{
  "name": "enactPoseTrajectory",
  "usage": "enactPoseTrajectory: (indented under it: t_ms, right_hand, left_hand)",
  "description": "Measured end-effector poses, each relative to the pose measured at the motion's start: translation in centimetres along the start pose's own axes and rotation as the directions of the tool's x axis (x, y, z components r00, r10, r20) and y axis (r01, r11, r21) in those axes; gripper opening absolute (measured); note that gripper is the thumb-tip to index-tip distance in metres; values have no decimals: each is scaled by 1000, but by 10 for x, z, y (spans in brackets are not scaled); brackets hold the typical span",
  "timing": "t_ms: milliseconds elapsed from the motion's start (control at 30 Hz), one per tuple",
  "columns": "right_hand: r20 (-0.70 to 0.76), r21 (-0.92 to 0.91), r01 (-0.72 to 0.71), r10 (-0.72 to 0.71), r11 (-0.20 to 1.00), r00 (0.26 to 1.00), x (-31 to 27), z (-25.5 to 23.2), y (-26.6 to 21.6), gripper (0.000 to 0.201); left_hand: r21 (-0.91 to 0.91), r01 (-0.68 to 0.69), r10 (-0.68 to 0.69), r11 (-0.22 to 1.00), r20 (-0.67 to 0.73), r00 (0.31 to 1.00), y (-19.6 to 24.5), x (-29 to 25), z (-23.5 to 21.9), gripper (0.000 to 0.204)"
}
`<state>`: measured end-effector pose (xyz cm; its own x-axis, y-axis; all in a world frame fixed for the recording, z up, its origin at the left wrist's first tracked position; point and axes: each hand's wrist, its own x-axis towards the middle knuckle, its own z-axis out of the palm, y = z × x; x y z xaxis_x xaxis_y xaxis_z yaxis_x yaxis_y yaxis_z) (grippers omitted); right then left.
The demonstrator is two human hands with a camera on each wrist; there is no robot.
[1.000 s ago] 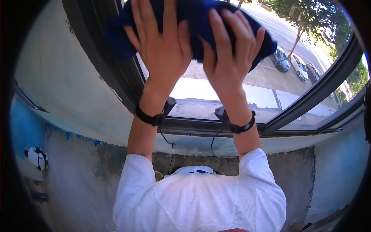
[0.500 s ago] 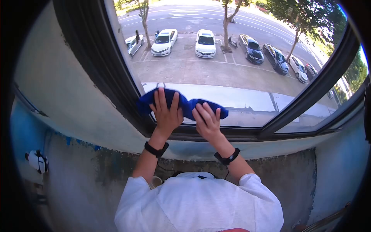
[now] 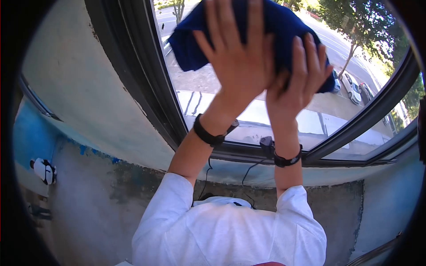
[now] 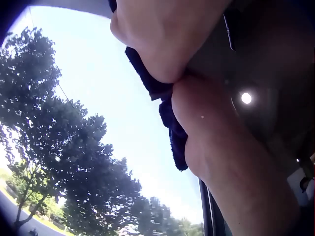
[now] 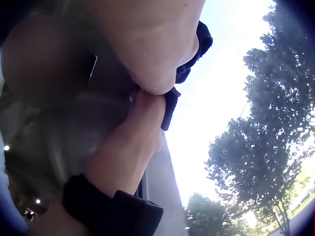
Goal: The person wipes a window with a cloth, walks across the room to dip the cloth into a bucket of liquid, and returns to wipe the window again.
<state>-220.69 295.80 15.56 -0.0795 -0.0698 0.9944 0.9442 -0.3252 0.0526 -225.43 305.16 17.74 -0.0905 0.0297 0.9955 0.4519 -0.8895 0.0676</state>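
Note:
A dark blue cloth (image 3: 188,46) lies spread against the window glass (image 3: 195,82), high in the head view. The left hand (image 3: 239,57) presses flat on its middle with fingers extended upward. Close beside it, the right hand (image 3: 301,82) rests on the cloth's right part, fingers spread and slightly bent. In the left wrist view the cloth's dark edge (image 4: 178,147) shows past the hands against the sky. The right wrist view shows the cloth (image 5: 198,46) beyond the near hand, and the left wrist's black strap (image 5: 88,201).
A dark window frame (image 3: 146,80) borders the glass on the left and below, with a slanting bar (image 3: 368,113) at right. Outside are parked cars (image 3: 351,88) and trees. Cables hang below the wrists. Another person (image 3: 43,171) is at the far left.
From a second ago to half a second ago the hands and cloth came down to the window's lower edge; now they are high again, further right than at first, with the hands closer together.

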Motion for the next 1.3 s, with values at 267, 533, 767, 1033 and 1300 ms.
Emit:
enactPoseTrajectory:
  t_ms: [267, 533, 767, 1033, 1300]
  right_hand:
    - [-57, 45, -471, 473, 881, 879, -67, -69, 128, 84]
    - [-59, -80, -174, 169, 982, 984, -58, -41, 94, 85]
    - [100, -164, 63, -47, 984, 994, -31, 1, 18, 73]
    - [151, 9, 73, -74, 997, 986, -24, 34, -49, 57]
    - [649, 51, 28, -54, 998, 759, -299, -38, -71, 77]
  left_hand:
    - [-584, -10, 115, 812, 143, 983, 158, -48, 10, 47]
    - [-618, 43, 84, 785, 175, 981, 141, -59, 3, 47]
    - [-228, -52, 79, 972, 107, 991, -4, -16, -12, 50]
    - [-54, -53, 58, 997, 88, 994, -90, -31, -30, 51]
    - [20, -44, 17, 999, 704, 710, -111, -286, -94, 53]
